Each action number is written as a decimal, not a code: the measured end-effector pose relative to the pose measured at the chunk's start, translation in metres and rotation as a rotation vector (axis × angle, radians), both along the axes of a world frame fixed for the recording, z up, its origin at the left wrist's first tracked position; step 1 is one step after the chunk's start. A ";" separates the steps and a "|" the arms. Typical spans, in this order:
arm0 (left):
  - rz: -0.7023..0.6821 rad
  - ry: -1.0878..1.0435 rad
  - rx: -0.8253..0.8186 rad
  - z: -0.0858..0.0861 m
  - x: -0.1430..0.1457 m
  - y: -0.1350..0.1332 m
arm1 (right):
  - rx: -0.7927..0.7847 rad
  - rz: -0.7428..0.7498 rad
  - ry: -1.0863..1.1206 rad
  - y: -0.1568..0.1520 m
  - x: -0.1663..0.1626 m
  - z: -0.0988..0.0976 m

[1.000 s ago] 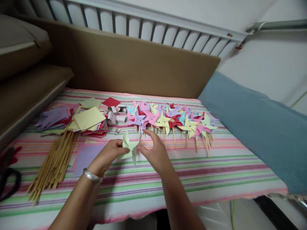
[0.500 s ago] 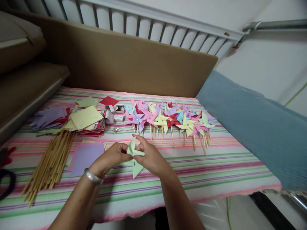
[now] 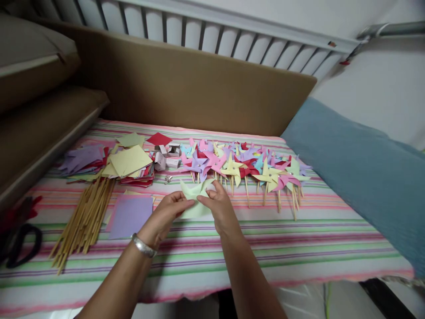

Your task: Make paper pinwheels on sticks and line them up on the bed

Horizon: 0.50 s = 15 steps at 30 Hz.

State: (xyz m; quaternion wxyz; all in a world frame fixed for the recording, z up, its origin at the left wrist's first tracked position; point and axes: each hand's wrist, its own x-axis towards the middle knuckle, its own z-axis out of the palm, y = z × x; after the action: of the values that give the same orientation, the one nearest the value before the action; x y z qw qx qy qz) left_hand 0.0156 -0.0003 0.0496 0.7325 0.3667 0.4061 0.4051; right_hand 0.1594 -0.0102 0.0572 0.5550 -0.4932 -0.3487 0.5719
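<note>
A pale green paper pinwheel sheet (image 3: 195, 210) is held up between both hands, its upper flaps curling. My left hand (image 3: 169, 212) pinches its left side between thumb and fingers. On the right side, my right hand (image 3: 219, 204) is closed on it, thumb over the paper near the middle. Just behind the hands lie small shiny metal fasteners (image 3: 168, 179). To the right rests a crowd of finished paper pinwheels (image 3: 232, 168) on wooden sticks. Flat purple paper squares (image 3: 131, 217) lie to the left of my left hand.
A bundle of wooden sticks (image 3: 84, 217) lies at left, beside black-handled scissors (image 3: 25, 246). Behind are stacked yellow paper squares (image 3: 131, 160), cut purple sheets (image 3: 81, 158) and small open boxes (image 3: 166, 157). A brown board (image 3: 199, 88) stands along the back of the striped cloth (image 3: 282, 261).
The green paper, folded into a pinwheel shape before, now has its flaps spread wider, and my hands have moved apart. The whole view has shifted slightly.
</note>
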 end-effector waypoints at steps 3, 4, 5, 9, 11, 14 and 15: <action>0.058 -0.054 -0.014 -0.005 0.007 -0.002 | 0.018 -0.016 0.032 0.000 -0.006 -0.001; 0.078 -0.058 -0.026 -0.006 0.009 -0.003 | 0.022 -0.010 0.039 0.000 -0.007 -0.001; 0.092 -0.060 -0.035 -0.006 0.009 -0.003 | 0.024 -0.004 0.046 0.000 -0.008 -0.001; 0.136 -0.077 -0.040 -0.004 0.010 -0.002 | 0.022 0.016 0.069 0.000 -0.012 -0.003; 0.161 -0.071 -0.040 -0.004 0.010 -0.002 | 0.018 0.012 0.077 0.000 -0.014 -0.005; 0.202 -0.033 -0.055 -0.005 0.009 -0.001 | 0.000 0.013 0.055 0.000 -0.015 -0.009; 0.218 -0.015 -0.064 -0.006 0.007 0.000 | -0.008 0.019 0.026 0.001 -0.015 -0.010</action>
State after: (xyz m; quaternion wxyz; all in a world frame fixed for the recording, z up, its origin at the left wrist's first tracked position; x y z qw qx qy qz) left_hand 0.0226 -0.0002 0.0440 0.6984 0.2938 0.4508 0.4718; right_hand 0.1442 -0.0094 0.0470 0.5520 -0.4849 -0.3437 0.5849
